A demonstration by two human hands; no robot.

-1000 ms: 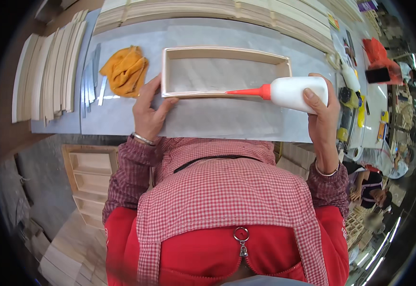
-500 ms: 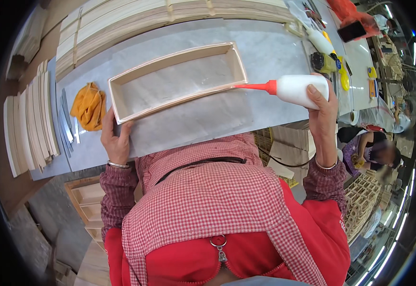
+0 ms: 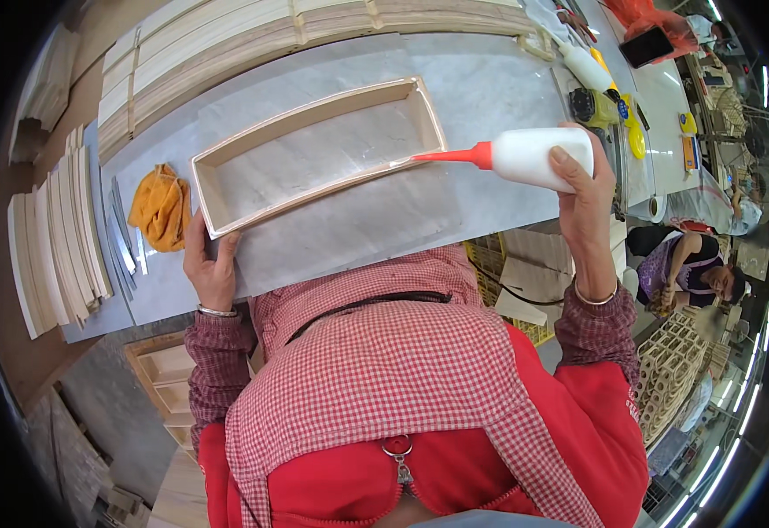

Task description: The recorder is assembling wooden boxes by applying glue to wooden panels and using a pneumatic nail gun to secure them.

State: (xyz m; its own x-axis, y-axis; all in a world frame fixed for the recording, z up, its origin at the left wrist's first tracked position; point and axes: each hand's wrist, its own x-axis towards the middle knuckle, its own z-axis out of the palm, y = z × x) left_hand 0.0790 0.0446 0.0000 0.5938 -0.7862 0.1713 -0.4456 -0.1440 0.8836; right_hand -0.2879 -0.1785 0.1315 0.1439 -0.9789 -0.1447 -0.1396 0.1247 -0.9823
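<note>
Wooden frame point(image 3: 327, 194) lies on the grey tabletop point(image 3: 358, 231), set at a slant, its left end nearer the person than its right. The left hand point(image 3: 210, 273) is clamped on the near left corner: the thumb bears on the near wall, the fingers on the outside of the left end. From this hand, the frame extends away to the right. The right hand point(image 3: 587, 189) is wrapped around a white bottle point(image 3: 538, 158) and sits apart from the frame, beyond its right end. The bottle is held nearly level, its red nozzle point(image 3: 450, 156) pointing left; the tip is at the near wall's rim, close to the right corner, where a white bead point(image 3: 400, 162) is visible. An orange cloth point(image 3: 160, 207) lies just left of the frame, near the left hand. 2 wood stacks border the work area: boards point(image 3: 314, 40) behind the frame and slats point(image 3: 63, 233) at far left. Thin strips point(image 3: 122, 233) lie between slats and cloth.
</note>
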